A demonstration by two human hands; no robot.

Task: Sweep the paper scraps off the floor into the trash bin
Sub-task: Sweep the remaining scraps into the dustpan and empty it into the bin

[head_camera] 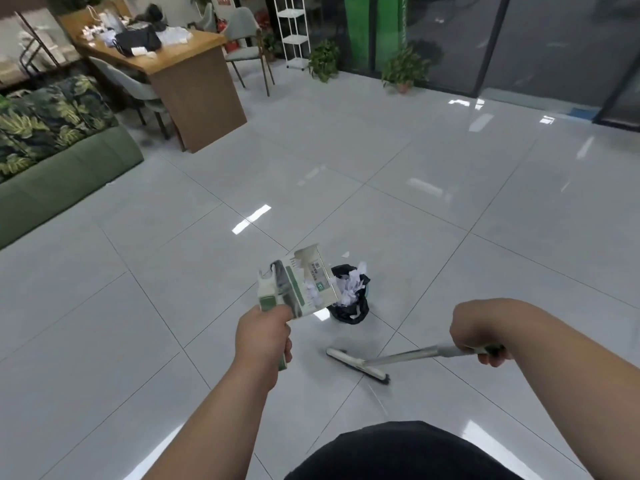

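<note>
– While the left hand [263, 336] is up in front, what has it got?
– A dustpan [299, 284]. The fingers are curled tight round its handle, with the thumb on top. The pan is tipped on its side, its mouth turned towards the bin [349, 308].
– Where are the scraps [348, 289]?
– Most of the white ones sit crumpled in the top of the bin, against its black bag. A few more show at the mouth of the pan, just beside the bin's rim. Whether the pan touches the bin, I cannot tell.
– And the bin itself?
– It stands on the floor [415, 220], just beyond the pan and near the middle of the view.
– What about the right hand [479, 332]?
– It grips the broom [358, 365] near the top of the stick, knuckles up, fingers [491, 360] wrapped under it. The stick slants down to the left, and the broom's head rests on the tiles, near the bin but apart from it.
– Anything else around?
– A green sofa [69, 161] far left, a wooden desk [194, 88] with a chair [242, 46] behind it, a white shelf [294, 29], and potted plants [403, 69] by the glass wall.
</note>
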